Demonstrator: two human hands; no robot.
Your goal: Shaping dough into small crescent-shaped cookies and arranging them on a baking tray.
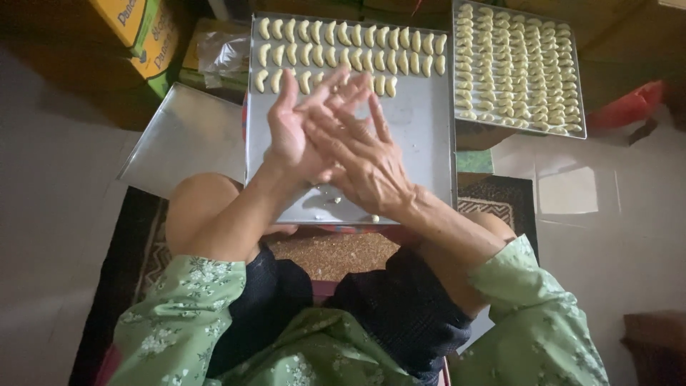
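Sitting cross-legged on a patterned mat (pixel 143 250), a person in green floral sleeves works over a metal baking tray (pixel 421 143).

Tray, near: rectangular, raised rim, front edge just above the knees. Three rows of pale crescent dough pieces (pixel 343 39) fill its far end; the third row stops short of the right rim. The lower half is bare metal, offering open room to either side of the hands.

Tray, far right: second tray (pixel 580 107), packed nearly edge to edge with small crescents, no free space.

Tray, left: an empty sheet (pixel 179 136) lying partly under the near tray's left rim.

Hands: left hand (pixel 289 132) and right hand (pixel 361 161) pressed palm to palm above the near tray's middle, fingers extended and overlapping. Whether dough lies between the palms cannot be told. The fingertips reach the third crescent row.

Loose item: one small dough bit (pixel 374 218) at the front rim, just below the right wrist.
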